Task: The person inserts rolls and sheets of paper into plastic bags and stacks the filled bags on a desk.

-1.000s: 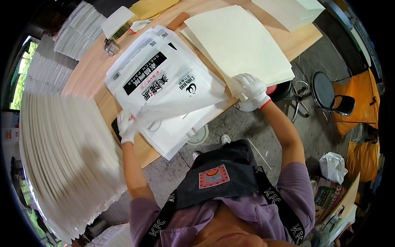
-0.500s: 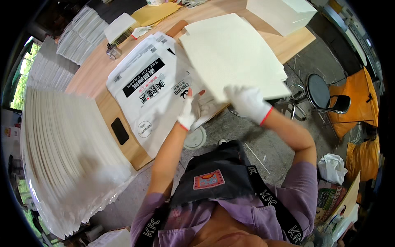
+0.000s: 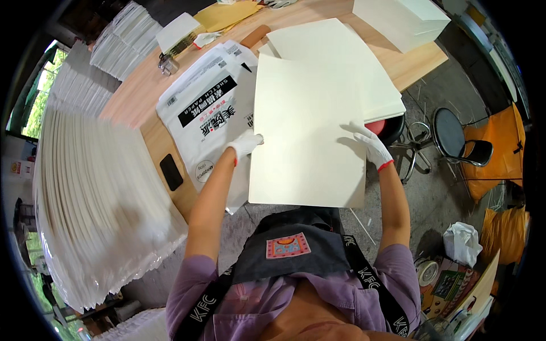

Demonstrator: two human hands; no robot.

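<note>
Big cream sheet between two gloved hands, left edge pinched

Clock positions taken from the middle of the sheet. Tall stack (image 3: 102, 210) of white paper stood far out at 8. Back stack (image 3: 125, 42), also white, at 10. Metal pot (image 3: 168, 65) on the wooden table (image 3: 154, 132), also at 10. Phone (image 3: 171, 172), black, lay between 8 and 9, near the table edge. Wrapper (image 3: 199, 108), white with black and red print, lay flat at 9, partly hidden by the sheet. Left hand (image 3: 245, 145), white glove, red cuff, sat at 9, gripping the sheet's left edge, thumb on the upper face. Brown roll (image 3: 256, 36) lay at 11. Sheet (image 3: 307, 136) lay in front of the body, its near edge past the table; cannot tell if one layer or several. Dark apron (image 3: 290, 250) at 6. Pile (image 3: 367, 62) of cream paper between 1 and 2, its near-left part covered by the sheet. Right hand (image 3: 373, 149), same glove, at 3 by the right edge, fingers extended; cannot tell whether it gripped. Folded block (image 3: 401, 25), pale, beyond the pile at about 1. Black stool (image 3: 452, 133) at 3. White bag (image 3: 462, 244) on the floor at 4. Orange sack (image 3: 495, 153) at 3, farthest right.
</note>
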